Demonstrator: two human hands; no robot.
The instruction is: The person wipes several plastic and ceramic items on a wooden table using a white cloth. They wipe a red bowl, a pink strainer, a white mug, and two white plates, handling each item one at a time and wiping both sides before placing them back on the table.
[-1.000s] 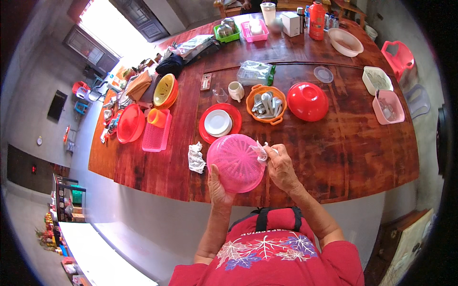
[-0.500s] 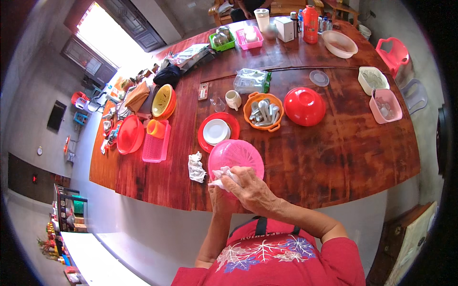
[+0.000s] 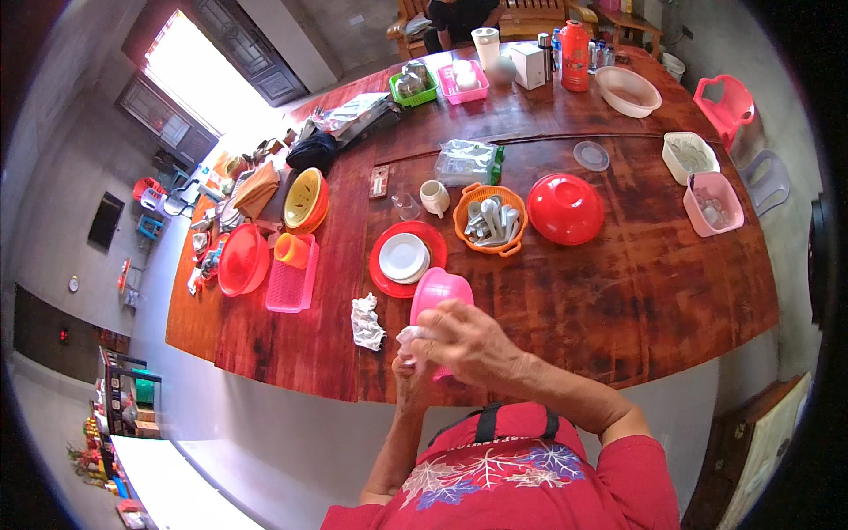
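A pink plastic basket is tipped on its side near the front edge of the table. My left hand grips its near rim from below, partly hidden behind my right hand. Pressed to the basket's edge, a crumpled white tissue is pinched in my right hand. Another crumpled white tissue lies on the table to the left. Just beyond the basket, white plates are stacked on a red plate.
An orange colander with spoons and a red bowl stand farther back. At left are a pink tray, an orange cup and a red basin. A pink container sits right. Someone sits beyond the table.
The pink basket has turned from facing me with its perforated side to a sideways tilt. My right hand, with the tissue, has shifted slightly right along its rim.
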